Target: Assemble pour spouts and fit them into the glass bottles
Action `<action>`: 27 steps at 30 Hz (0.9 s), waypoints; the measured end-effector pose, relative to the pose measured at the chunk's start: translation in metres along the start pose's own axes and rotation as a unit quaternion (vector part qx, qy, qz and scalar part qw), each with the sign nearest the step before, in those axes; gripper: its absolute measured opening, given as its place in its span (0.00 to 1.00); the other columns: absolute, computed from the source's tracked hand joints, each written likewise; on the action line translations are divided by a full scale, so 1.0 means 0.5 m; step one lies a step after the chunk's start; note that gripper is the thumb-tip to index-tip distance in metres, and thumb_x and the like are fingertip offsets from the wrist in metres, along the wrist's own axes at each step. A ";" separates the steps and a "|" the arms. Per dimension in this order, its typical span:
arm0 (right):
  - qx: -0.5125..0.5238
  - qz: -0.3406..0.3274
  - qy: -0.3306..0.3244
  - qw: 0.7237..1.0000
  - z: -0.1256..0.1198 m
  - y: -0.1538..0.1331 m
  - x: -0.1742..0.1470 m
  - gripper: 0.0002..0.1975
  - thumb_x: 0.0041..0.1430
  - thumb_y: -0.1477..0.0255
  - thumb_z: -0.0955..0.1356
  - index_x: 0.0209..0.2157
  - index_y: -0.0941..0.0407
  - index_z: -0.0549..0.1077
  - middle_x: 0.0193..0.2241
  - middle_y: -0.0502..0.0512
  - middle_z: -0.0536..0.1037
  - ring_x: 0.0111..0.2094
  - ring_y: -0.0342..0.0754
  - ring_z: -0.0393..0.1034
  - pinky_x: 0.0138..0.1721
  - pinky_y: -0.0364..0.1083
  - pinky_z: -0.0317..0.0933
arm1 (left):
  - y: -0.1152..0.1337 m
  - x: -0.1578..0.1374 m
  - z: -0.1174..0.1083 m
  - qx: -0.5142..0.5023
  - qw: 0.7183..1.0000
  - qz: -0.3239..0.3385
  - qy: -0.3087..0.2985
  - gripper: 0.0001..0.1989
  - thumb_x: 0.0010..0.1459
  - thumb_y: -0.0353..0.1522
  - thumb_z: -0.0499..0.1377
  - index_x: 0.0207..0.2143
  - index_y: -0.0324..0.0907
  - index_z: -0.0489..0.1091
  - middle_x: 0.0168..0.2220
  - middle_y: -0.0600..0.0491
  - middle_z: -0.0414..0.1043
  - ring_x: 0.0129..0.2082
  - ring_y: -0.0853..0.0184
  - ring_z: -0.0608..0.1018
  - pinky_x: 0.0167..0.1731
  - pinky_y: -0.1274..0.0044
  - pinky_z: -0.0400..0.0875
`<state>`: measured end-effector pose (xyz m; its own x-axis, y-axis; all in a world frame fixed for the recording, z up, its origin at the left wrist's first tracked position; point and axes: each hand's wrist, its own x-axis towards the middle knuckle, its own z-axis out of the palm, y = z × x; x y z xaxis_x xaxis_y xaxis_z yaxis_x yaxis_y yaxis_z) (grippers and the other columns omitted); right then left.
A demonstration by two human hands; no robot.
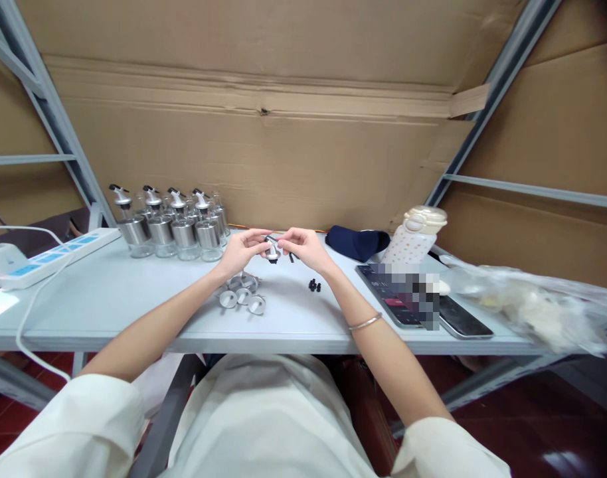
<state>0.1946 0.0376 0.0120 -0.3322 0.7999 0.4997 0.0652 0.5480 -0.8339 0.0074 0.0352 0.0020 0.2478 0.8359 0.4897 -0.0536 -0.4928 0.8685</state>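
My left hand [242, 252] is closed on a metal bottle pourer spout [272, 253] with a black stopper at its underside, held just above the table. My right hand [306, 248] pinches at the top of the same spout from the other side. A thin black piece [292, 257] sticks out below the right fingers; whether it is gripped there I cannot tell. Under the left wrist lie several metal pourer tops [242, 296] with round discs. Small black stoppers [314, 285] sit in a cluster below the right hand.
Several glass and steel bottles [184, 238] stand at the back left, the front ones with pourers. A power strip [59, 257] lies far left. On the right are a navy cap [357, 243], a dotted flask [414, 239], a tablet [383, 292], a phone [465, 318] and a plastic bag [537, 309].
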 end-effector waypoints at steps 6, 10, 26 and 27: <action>-0.001 -0.016 0.008 1.000 0.006 0.000 0.000 0.12 0.45 0.63 0.72 0.27 0.58 0.73 0.25 0.52 0.77 0.26 0.43 0.70 0.32 0.46 0.67 | 0.000 -0.002 0.001 -0.003 1.000 0.003 0.012 0.20 0.44 0.35 0.67 0.40 0.36 0.75 0.26 0.53 0.74 0.22 0.73 0.71 0.28 0.77 0.70; -0.007 -0.027 0.010 1.000 0.010 0.001 0.000 0.12 0.47 0.64 0.71 0.32 0.58 0.75 0.29 0.54 0.78 0.29 0.46 0.72 0.33 0.46 0.67 | 0.005 -0.003 0.004 -0.004 1.000 0.002 0.016 0.18 0.44 0.35 0.66 0.39 0.36 0.76 0.25 0.54 0.74 0.22 0.73 0.71 0.28 0.78 0.69; -0.070 -0.071 0.039 0.994 0.009 0.003 0.000 0.12 0.49 0.61 0.71 0.29 0.57 0.77 0.28 0.54 0.77 0.28 0.46 0.69 0.34 0.47 0.65 | 0.004 -0.001 0.002 0.019 1.000 -0.002 0.020 0.21 0.43 0.38 0.67 0.40 0.37 0.77 0.24 0.53 0.75 0.23 0.69 0.73 0.30 0.75 0.70; -0.074 -0.072 0.039 0.994 0.009 0.002 0.000 0.13 0.50 0.61 0.70 0.29 0.57 0.77 0.28 0.55 0.78 0.28 0.46 0.70 0.34 0.47 0.65 | 0.005 -0.001 0.003 0.019 1.000 -0.002 0.020 0.21 0.43 0.38 0.67 0.39 0.37 0.77 0.24 0.53 0.75 0.23 0.69 0.73 0.30 0.75 0.70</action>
<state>0.1903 0.0372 0.0100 -0.2740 0.7234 0.6337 0.1611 0.6841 -0.7113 0.0085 0.0334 0.0038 0.2088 0.8467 0.4894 -0.0148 -0.4977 0.8672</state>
